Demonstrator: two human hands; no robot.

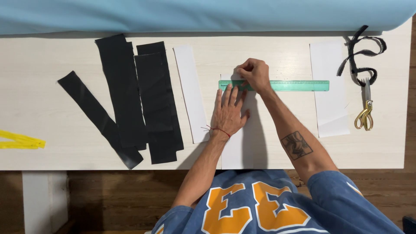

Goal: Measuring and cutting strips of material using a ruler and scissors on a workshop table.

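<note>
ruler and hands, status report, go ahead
Left hand flat, pinning white paper strip. Right hand pinched at green ruler edge; what it holds is hidden. Black fabric strips and scissors lie clear to the sides.

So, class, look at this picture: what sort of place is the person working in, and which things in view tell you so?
Probably a home sewing or craft table. Long black fabric strips lie on the pale wooden tabletop, gold-handled scissors sit at the right, and both hands hold a green plastic ruler over a white paper strip.
</note>
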